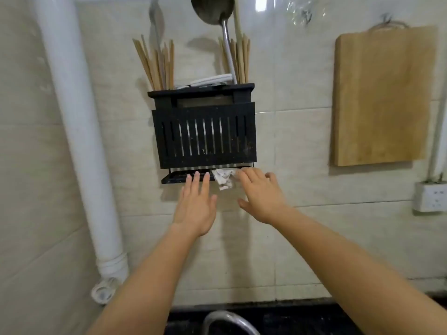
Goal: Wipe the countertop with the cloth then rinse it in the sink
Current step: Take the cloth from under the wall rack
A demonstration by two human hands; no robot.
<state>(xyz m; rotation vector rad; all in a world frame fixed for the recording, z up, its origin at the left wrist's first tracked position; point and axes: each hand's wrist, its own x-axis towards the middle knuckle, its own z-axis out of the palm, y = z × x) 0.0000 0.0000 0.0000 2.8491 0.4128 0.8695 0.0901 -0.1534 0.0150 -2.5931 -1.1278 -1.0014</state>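
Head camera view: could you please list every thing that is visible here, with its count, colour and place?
Utensil rack: one, black, on the tiled wall, centre.
Chopsticks: two bundles, wooden, standing in the rack's top corners.
Ladle: one, metal, handle in the rack's right side.
Cloth: one, whitish, hanging from the rack's bottom tray.
Cutting board: one, wooden, hung on the wall, right.
Pipe: one, white, left.
Socket: one, white, far right.
Faucet: one, metal, bottom centre.
Left hand: open, below the tray.
Right hand: open, fingertips at the cloth.
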